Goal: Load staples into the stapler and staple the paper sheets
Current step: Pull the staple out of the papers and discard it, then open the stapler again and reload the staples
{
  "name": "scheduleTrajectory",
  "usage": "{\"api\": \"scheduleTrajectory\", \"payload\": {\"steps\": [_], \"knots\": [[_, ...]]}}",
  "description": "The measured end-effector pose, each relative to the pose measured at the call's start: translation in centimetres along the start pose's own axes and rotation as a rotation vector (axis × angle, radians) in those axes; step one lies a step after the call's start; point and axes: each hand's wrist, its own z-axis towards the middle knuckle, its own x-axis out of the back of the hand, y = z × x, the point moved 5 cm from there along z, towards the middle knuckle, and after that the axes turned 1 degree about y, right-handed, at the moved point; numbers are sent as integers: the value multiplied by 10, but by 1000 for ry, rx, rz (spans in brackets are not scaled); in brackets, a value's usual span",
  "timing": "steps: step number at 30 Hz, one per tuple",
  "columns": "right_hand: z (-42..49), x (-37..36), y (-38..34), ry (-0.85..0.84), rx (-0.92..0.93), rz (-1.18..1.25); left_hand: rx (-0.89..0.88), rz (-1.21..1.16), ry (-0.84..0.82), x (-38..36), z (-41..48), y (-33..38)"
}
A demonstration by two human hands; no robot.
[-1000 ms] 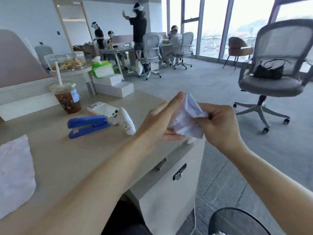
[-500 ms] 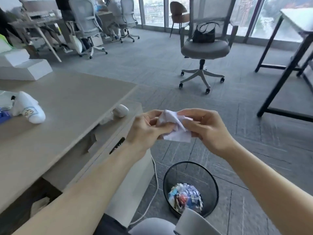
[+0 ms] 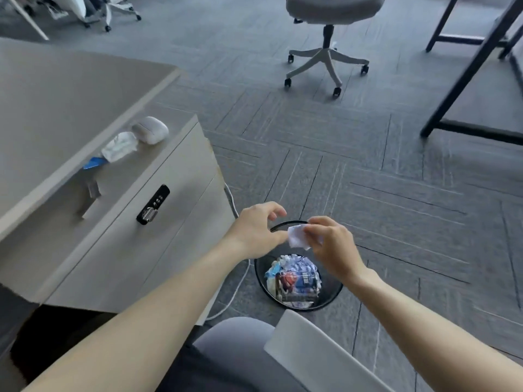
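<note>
**Scrap held over the bin; stapler out of view**

Both hands are held out over the floor, above a black mesh wastebasket (image 3: 259,274) partly filled with coloured wrappers. A crumpled white paper (image 3: 297,237) is pinched in the grip of the right hand (image 3: 331,247), between thumb and forefingers, directly over the basket's mouth. The left hand (image 3: 254,230) is held just beside it. Its grip is loosely curled and nothing is seen to be enclosed. The thumb tip lies at the paper's left edge; whether it touches cannot be told.

Stapler and paper sheets: neither is shown in this view. Only a corner of the tabletop (image 3: 70,89) is seen at left. Below it, on top of the drawer cabinet (image 3: 169,236), a white earbud case (image 3: 150,130) and a crumpled tissue (image 3: 119,145) lie just beside each other.

Step in hand, as judged: a side errand, the discarding of a scrap, rather than loading or stapling. How far the task itself stands cannot be judged from here, since none of its things are visible.

Next move, as judged: the right grip is to be spread so that the paper drops into the basket. Little aiming is called for, as the paper is already over the mouth. Being light, it may drift, so a low release is advised. Afterwards the gaze and both hands are to be turned towards the tabletop, where the stapler is most likely to be sought.
</note>
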Motion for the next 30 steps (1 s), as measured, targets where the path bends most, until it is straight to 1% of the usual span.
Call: {"api": "scheduleTrajectory", "payload": {"steps": [2, 4, 6, 9, 11, 13, 18, 20, 25, 30], "knots": [[-6, -21, 14, -147, -29, -97, 9, 10, -3, -3, 3, -5], [-9, -28, 20, -188, -34, -129, 6, 18, -1, -4, 5, -8], [-8, -22, 18, -148, -37, -108, -2, 14, 18, -3, 5, -10], [2, -7, 9, -105, -53, -12, -29, 8, 59, 0, 2, -8], [11, 5, -5, -92, -43, 36, -60, 6, 92, 6, -4, -4], [20, 22, -26, -37, -20, 69, -96, 12, 142, 18, -12, 1], [49, 70, -103, 111, 73, 170, -157, 15, 339, 82, -40, 13], [58, 86, -138, 137, 131, 202, -175, 18, 416, 114, -57, 18], [76, 109, -233, 145, 326, 251, -185, -21, 592, 188, -114, 17], [80, 99, -342, 84, 526, 280, -159, -33, 751, 250, -188, -12]]}}
